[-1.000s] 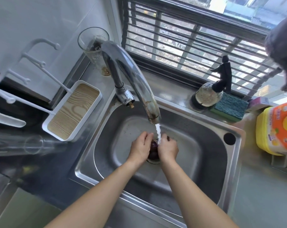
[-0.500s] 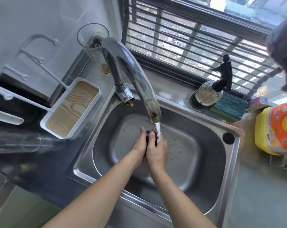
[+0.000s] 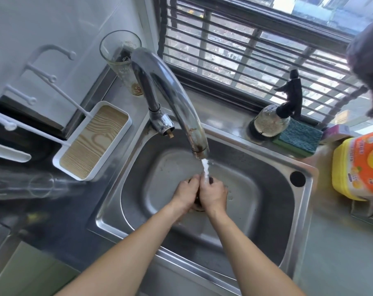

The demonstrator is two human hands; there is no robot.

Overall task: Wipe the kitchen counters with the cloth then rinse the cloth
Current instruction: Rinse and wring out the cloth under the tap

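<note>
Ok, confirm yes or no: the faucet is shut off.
No, a white stream of water runs from the faucet spout onto the hands in the sink.

Daylight enters through window (image 3: 256, 50) at 1 o'clock; scene bright, overexposed patches behind the bars. Glare on faucet (image 3: 170, 99) and sink (image 3: 305, 210) rim. Soft shadows in basin. Wide-angle bending at edges (strongest at 9 o'clock), where glass (image 3: 31, 184) is smeared, blurred. Centre sharp.
</note>
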